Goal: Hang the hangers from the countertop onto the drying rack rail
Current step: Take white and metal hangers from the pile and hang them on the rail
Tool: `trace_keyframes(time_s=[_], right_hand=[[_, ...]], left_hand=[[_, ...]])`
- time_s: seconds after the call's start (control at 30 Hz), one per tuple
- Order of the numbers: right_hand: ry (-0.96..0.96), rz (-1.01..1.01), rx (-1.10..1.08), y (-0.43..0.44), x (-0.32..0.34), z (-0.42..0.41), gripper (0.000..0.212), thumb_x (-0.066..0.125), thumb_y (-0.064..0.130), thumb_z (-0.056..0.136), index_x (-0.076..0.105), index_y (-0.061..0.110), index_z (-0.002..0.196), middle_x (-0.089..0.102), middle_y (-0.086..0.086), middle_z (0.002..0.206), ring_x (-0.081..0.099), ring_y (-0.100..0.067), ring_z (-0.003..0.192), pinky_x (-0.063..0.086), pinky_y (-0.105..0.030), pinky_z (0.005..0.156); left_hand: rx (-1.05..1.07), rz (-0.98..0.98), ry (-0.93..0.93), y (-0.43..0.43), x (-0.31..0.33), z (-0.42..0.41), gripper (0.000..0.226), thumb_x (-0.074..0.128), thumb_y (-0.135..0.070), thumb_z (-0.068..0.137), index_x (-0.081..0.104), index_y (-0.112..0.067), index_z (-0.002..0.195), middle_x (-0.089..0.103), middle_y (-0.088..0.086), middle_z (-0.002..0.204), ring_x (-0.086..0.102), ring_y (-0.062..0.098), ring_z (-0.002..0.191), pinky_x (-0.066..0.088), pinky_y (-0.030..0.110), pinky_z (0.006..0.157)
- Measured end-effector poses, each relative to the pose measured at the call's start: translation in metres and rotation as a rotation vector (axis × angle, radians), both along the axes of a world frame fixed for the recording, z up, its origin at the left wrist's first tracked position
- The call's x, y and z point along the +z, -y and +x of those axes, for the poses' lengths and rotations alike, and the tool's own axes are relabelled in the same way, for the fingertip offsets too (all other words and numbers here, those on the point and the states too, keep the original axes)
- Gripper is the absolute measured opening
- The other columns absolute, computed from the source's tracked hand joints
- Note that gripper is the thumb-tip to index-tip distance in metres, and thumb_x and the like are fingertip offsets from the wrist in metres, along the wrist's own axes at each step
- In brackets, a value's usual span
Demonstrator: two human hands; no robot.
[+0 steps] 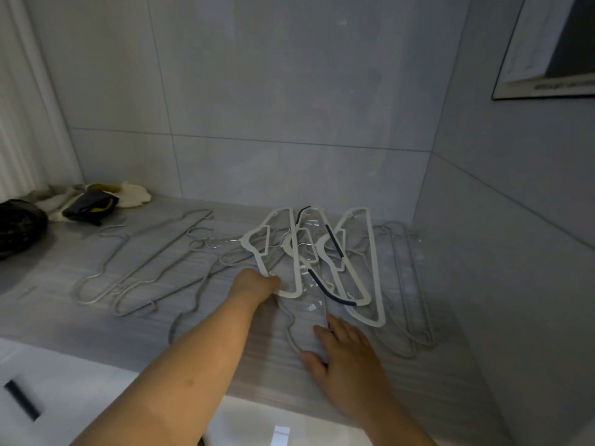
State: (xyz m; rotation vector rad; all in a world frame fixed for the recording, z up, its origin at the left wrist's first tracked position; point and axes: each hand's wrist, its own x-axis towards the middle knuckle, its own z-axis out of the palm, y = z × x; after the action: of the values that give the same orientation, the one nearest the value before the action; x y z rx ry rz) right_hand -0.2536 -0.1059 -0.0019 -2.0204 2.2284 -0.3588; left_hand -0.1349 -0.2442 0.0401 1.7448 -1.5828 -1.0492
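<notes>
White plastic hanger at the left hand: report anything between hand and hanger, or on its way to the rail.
Nothing separates the left hand from the leftmost white plastic hanger; it holds its near end. Thin metal wire hooks meet that hanger's frame and may snag. The rail is out of view.

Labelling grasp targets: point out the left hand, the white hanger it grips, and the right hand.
left hand (257, 284), head view, back of the hand.
white hanger (260, 225), head view, its upper shoulder.
right hand (347, 358), head view, back of the hand.
</notes>
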Motion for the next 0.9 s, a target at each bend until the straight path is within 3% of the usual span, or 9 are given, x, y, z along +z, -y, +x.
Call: trace_keyframes(time_s=[0.1, 0.2, 0.3, 0.4, 0.5, 0.6, 0.77, 0.83, 0.9], right_hand=[[0.005, 0.012, 0.034, 0.000, 0.008, 0.000, 0.105, -0.006, 0.065, 0.052, 0.035, 0.027, 0.141, 0.018, 0.000, 0.156, 0.017, -0.014, 0.143, 0.012, -0.030, 0.116], [-0.023, 0.038, 0.023, 0.001, 0.000, -0.001, 0.074, 0.017, 0.062, 0.064, 0.070, 0.028, 0.103, 0.064, -0.007, 0.121, 0.063, -0.018, 0.109, 0.050, -0.033, 0.090], [-0.031, -0.012, -0.027, 0.002, -0.003, 0.002, 0.052, 0.030, 0.060, 0.064, 0.075, 0.034, 0.070, 0.075, 0.008, 0.083, 0.072, -0.006, 0.072, 0.055, -0.020, 0.061], [-0.088, -0.071, -0.034, -0.002, 0.000, 0.003, 0.054, 0.029, 0.061, 0.065, 0.075, 0.033, 0.074, 0.075, 0.008, 0.087, 0.072, -0.008, 0.075, 0.056, -0.021, 0.064], [-0.060, -0.093, -0.014, 0.004, 0.005, 0.000, 0.080, 0.015, 0.063, 0.064, 0.067, 0.025, 0.111, 0.058, 0.002, 0.126, 0.059, -0.020, 0.115, 0.046, -0.034, 0.096], [-0.059, -0.175, -0.012, 0.001, 0.007, 0.001, 0.080, 0.014, 0.060, 0.066, 0.067, 0.022, 0.111, 0.060, -0.009, 0.127, 0.060, -0.026, 0.114, 0.047, -0.038, 0.095], [-0.018, -0.039, 0.088, -0.007, 0.008, 0.000, 0.113, -0.018, 0.060, 0.045, 0.026, 0.029, 0.144, 0.010, 0.002, 0.157, 0.014, -0.013, 0.143, 0.010, -0.029, 0.116], [-0.029, -0.057, 0.068, -0.007, 0.008, 0.001, 0.112, -0.016, 0.060, 0.046, 0.030, 0.028, 0.143, 0.013, 0.000, 0.157, 0.018, -0.015, 0.142, 0.013, -0.032, 0.116], [-0.087, -0.104, 0.031, -0.003, 0.006, 0.003, 0.094, 0.001, 0.059, 0.059, 0.057, 0.022, 0.124, 0.046, -0.010, 0.141, 0.050, -0.025, 0.125, 0.040, -0.041, 0.103]], left_hand=[[0.067, 0.000, -0.269, 0.002, 0.003, 0.001, 0.034, 0.050, -0.012, 0.090, 0.048, -0.007, 0.057, 0.055, 0.012, 0.058, 0.054, 0.019, 0.043, 0.041, 0.018, 0.036], [0.108, 0.099, -0.652, 0.000, 0.012, 0.004, 0.030, 0.039, -0.001, 0.094, 0.047, 0.000, 0.065, 0.059, 0.004, 0.038, 0.055, 0.008, 0.027, 0.046, 0.017, 0.031], [0.080, 0.111, -0.778, -0.005, 0.020, 0.010, 0.028, 0.036, 0.005, 0.093, 0.046, 0.000, 0.067, 0.061, 0.005, 0.041, 0.058, 0.008, 0.030, 0.049, 0.018, 0.036], [0.068, 0.086, -0.817, -0.012, 0.025, 0.016, 0.024, 0.034, 0.000, 0.096, 0.046, 0.001, 0.075, 0.063, 0.008, 0.053, 0.062, 0.014, 0.040, 0.051, 0.019, 0.039], [0.064, 0.042, -0.765, -0.019, 0.025, 0.027, 0.012, 0.033, -0.006, 0.098, 0.043, -0.001, 0.097, 0.061, 0.008, 0.064, 0.061, 0.020, 0.051, 0.055, 0.026, 0.049], [0.107, -0.014, -0.689, -0.025, 0.024, 0.042, 0.010, 0.036, -0.007, 0.098, 0.040, -0.002, 0.105, 0.057, 0.010, 0.070, 0.062, 0.021, 0.047, 0.050, 0.020, 0.034], [0.096, -0.032, -0.633, -0.049, 0.029, 0.059, 0.011, 0.036, -0.006, 0.098, 0.044, -0.003, 0.092, 0.056, 0.011, 0.071, 0.060, 0.014, 0.036, 0.047, 0.019, 0.031], [0.084, -0.016, -0.662, -0.056, 0.029, 0.061, 0.014, 0.035, -0.006, 0.098, 0.043, -0.004, 0.087, 0.056, 0.011, 0.072, 0.062, 0.015, 0.040, 0.048, 0.019, 0.033], [0.090, 0.004, -0.728, -0.059, 0.027, 0.062, 0.009, 0.036, -0.007, 0.097, 0.043, -0.002, 0.101, 0.061, 0.011, 0.070, 0.063, 0.019, 0.049, 0.051, 0.020, 0.037]])
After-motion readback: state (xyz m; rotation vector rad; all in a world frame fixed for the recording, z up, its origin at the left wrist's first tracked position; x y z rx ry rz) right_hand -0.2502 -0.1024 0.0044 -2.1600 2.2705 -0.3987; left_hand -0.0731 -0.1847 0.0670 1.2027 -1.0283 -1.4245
